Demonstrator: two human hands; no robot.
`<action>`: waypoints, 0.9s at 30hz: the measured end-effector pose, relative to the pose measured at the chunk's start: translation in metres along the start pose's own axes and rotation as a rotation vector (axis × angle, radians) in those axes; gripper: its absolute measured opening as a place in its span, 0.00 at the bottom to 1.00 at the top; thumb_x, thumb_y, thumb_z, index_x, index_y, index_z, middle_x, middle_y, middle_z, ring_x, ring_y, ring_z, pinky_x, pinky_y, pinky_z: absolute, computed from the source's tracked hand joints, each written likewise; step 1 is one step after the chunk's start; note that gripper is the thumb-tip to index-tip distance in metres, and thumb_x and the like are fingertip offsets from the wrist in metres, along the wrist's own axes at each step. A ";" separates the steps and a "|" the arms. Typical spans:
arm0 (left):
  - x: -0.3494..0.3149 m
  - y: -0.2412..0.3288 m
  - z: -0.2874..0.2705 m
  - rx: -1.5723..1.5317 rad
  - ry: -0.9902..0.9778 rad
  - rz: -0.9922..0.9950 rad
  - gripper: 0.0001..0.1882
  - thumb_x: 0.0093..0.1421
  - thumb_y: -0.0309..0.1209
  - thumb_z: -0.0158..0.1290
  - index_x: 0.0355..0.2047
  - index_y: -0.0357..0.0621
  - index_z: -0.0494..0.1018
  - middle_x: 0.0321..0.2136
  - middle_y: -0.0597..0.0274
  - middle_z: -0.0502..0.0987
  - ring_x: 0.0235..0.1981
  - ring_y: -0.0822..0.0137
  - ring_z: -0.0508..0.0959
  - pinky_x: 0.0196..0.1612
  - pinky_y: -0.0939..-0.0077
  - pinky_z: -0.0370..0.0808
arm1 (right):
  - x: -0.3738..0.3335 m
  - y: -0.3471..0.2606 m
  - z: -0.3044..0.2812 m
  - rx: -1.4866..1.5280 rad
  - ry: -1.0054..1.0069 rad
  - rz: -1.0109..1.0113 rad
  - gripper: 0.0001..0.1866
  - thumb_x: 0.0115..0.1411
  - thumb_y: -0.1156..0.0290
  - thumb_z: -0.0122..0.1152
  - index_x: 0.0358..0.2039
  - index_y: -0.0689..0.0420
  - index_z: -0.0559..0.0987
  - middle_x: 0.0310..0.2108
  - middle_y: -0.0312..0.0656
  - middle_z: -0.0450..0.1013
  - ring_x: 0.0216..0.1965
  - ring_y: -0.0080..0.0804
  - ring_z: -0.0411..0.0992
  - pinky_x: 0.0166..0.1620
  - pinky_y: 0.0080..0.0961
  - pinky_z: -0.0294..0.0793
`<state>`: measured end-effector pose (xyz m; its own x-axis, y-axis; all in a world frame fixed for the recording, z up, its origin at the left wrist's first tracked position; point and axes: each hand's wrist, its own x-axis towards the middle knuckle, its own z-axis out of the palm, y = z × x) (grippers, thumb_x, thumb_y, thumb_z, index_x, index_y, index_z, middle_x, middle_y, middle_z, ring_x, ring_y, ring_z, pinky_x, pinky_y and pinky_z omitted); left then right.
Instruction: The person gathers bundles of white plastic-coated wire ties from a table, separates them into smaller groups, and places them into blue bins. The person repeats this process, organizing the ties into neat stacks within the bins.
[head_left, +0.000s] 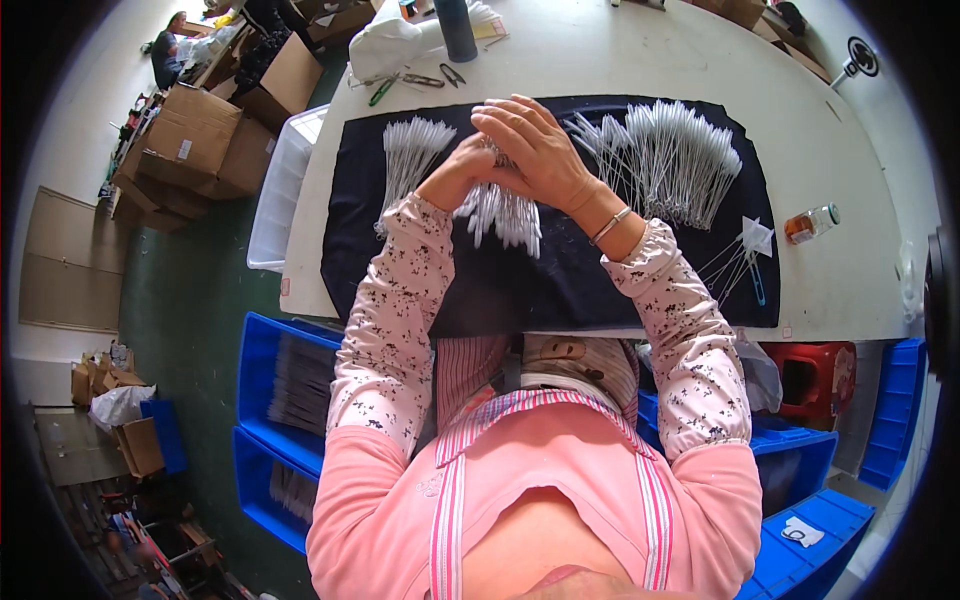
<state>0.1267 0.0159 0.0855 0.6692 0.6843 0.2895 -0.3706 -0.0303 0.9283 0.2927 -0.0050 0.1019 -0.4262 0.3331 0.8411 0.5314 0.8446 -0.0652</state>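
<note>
1. Two hands, both mine, meet over the black cloth (590,285) on the pale table (640,50), with one bundle of white-headed wires (505,215) between them.
2. My left hand (458,170) wraps the wire end of that bundle from its left side; its fingers are partly hidden.
3. My right hand (535,150) arches over from the other side, fingers long and together. I cannot tell how firmly it presses.
4. The relation that counts, as I judge it: the held bundle's long axis runs roughly toward my body, white heads on the near side of my hands, wire ends up between my palms.
5. The left-hand bunch (408,160) lies the opposite way, heads away from me, wires toward me. My left hand is the nearer one to it.
6. The larger right-hand pile (670,160) also has its heads on the far side, and my right hand is nearer there.
7. Beyond my hands lie the green-handled snips (383,91), on the bare table past the cloth.
</note>
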 end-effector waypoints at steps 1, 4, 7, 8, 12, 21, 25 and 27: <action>0.000 -0.001 0.000 -0.019 -0.009 0.008 0.16 0.52 0.31 0.58 0.40 0.38 0.74 0.43 0.57 0.74 0.47 0.68 0.72 0.50 0.69 0.71 | -0.003 0.005 0.002 0.035 0.004 0.009 0.29 0.49 0.57 0.64 0.51 0.55 0.71 0.48 0.42 0.70 0.53 0.41 0.66 0.58 0.41 0.63; -0.001 0.002 -0.005 0.325 -0.043 -0.025 0.24 0.43 0.27 0.65 0.42 0.38 0.73 0.44 0.57 0.73 0.45 0.71 0.73 0.45 0.72 0.74 | 0.002 0.009 0.005 0.155 0.043 0.024 0.22 0.50 0.64 0.65 0.44 0.60 0.75 0.43 0.44 0.73 0.47 0.44 0.71 0.53 0.38 0.71; 0.004 -0.008 -0.018 0.759 -0.086 0.002 0.25 0.42 0.23 0.64 0.44 0.39 0.72 0.44 0.58 0.72 0.43 0.70 0.74 0.42 0.74 0.74 | 0.006 0.007 0.013 0.260 0.067 0.042 0.13 0.50 0.70 0.64 0.36 0.60 0.77 0.36 0.44 0.74 0.39 0.42 0.74 0.45 0.32 0.75; 0.007 -0.014 -0.021 0.746 -0.036 0.061 0.24 0.42 0.21 0.64 0.42 0.40 0.72 0.41 0.59 0.74 0.41 0.69 0.75 0.42 0.75 0.74 | 0.008 0.004 0.014 0.300 0.067 0.079 0.13 0.50 0.70 0.64 0.36 0.60 0.78 0.36 0.44 0.74 0.39 0.42 0.74 0.45 0.31 0.75; 0.007 -0.013 -0.003 0.509 0.154 0.085 0.17 0.45 0.22 0.64 0.36 0.39 0.73 0.31 0.66 0.76 0.33 0.74 0.75 0.38 0.79 0.74 | 0.010 -0.003 0.006 0.442 0.053 0.291 0.10 0.52 0.73 0.61 0.36 0.60 0.79 0.38 0.44 0.76 0.40 0.33 0.75 0.43 0.25 0.74; -0.014 0.051 0.053 0.576 0.045 0.539 0.10 0.46 0.23 0.63 0.30 0.42 0.75 0.26 0.62 0.78 0.29 0.69 0.78 0.36 0.77 0.74 | -0.054 -0.048 -0.045 1.481 -0.023 1.207 0.37 0.63 0.39 0.39 0.34 0.66 0.79 0.29 0.47 0.76 0.26 0.30 0.76 0.34 0.27 0.78; -0.041 0.043 0.088 1.136 -0.311 0.727 0.10 0.42 0.30 0.56 0.28 0.52 0.74 0.34 0.67 0.76 0.43 0.64 0.75 0.51 0.62 0.69 | -0.067 -0.075 -0.017 2.491 0.186 1.302 0.37 0.61 0.37 0.40 0.50 0.61 0.71 0.41 0.45 0.73 0.39 0.34 0.74 0.41 0.34 0.77; -0.062 0.026 0.100 1.375 -0.403 0.719 0.08 0.42 0.34 0.57 0.26 0.58 0.73 0.42 0.73 0.73 0.52 0.64 0.68 0.58 0.54 0.57 | -0.075 -0.080 -0.020 2.575 0.130 1.158 0.34 0.63 0.42 0.41 0.56 0.57 0.67 0.51 0.46 0.69 0.49 0.36 0.71 0.49 0.34 0.74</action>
<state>0.1404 -0.1001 0.1150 0.8207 0.0181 0.5711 0.0158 -0.9998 0.0090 0.2964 -0.1062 0.0543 -0.6966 0.6982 0.1651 -0.7174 -0.6809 -0.1472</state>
